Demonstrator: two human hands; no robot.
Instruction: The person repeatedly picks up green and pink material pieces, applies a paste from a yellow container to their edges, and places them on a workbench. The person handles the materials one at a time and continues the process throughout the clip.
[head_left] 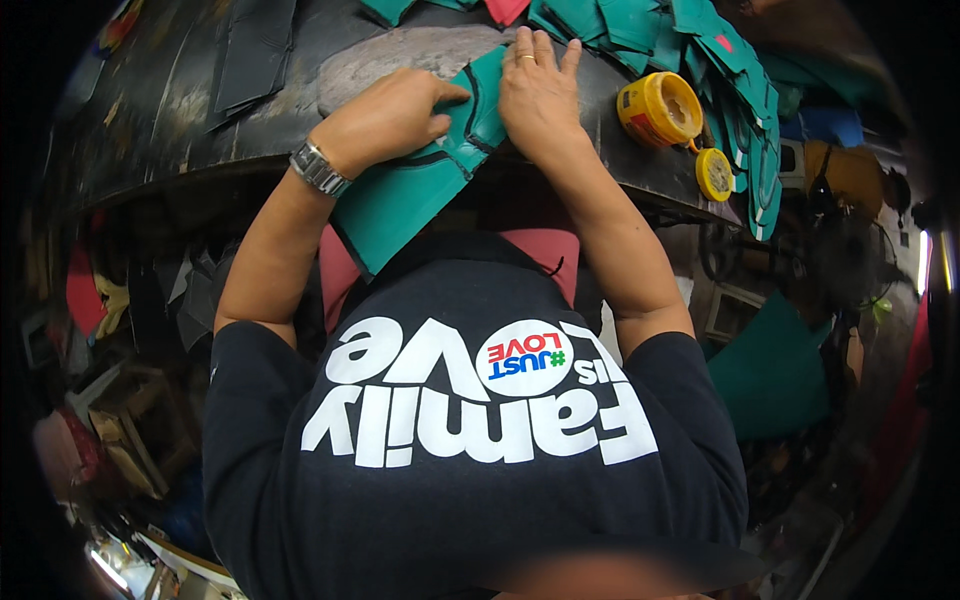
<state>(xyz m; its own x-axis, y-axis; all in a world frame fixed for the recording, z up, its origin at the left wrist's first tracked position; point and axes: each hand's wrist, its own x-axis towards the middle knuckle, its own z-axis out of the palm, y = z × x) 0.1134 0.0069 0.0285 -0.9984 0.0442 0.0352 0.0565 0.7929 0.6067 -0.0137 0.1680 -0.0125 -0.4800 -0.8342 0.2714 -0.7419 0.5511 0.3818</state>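
Observation:
A green, leather-like sheet [396, 208] with black bands along its edge and across it lies at the bench's front edge, its near corner hanging over toward my lap. My left hand [392, 118], with a metal watch at the wrist, rests on the sheet's left side. Its index finger presses by a curved black band, the thumb is apart from it, and the other fingers are mostly hidden. Flat on the sheet's far right part lies my right hand [541, 98], fingers stretched out, a ring on one of them.
The dark bench [160, 130] bears a grey stone slab [355, 72] under the work. To the right stand an open yellow tub [660, 108] and its lid [714, 174]. Overlapping green pieces [740, 90] line the far right edge; black pieces [252, 55] lie far left.

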